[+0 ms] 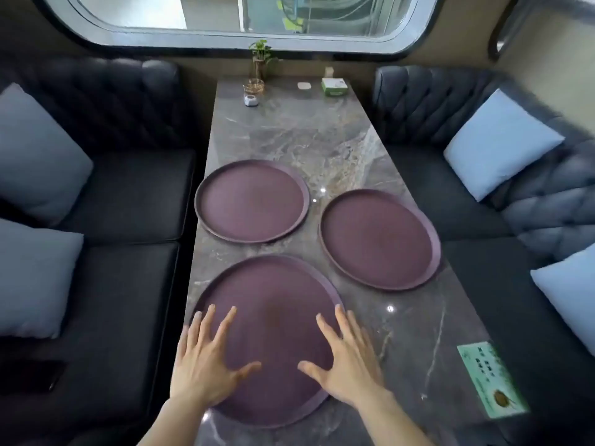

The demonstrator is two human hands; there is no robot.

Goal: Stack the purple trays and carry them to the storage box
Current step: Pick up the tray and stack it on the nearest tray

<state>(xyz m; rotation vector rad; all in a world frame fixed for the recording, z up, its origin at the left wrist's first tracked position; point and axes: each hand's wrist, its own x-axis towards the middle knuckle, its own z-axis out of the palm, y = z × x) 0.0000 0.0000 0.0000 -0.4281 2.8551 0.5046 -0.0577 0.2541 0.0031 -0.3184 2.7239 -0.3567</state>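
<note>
Three round purple trays lie flat and apart on a grey marble table (289, 133). The near tray (270, 294) is closest to me, a second tray (252, 201) sits behind it on the left, and a third tray (378, 239) lies to the right. My left hand (206, 358) hovers over the near tray's left side with fingers spread. My right hand (346, 358) is spread over its right side. Neither hand grips anything. No storage box is in view.
At the table's far end stand a small potted plant (261, 56), a glass holder (253, 86), a small white button device (251, 100), a white pad (304, 85) and a green box (335, 86). A green card (489, 378) lies near right. Dark sofas with pale cushions flank the table.
</note>
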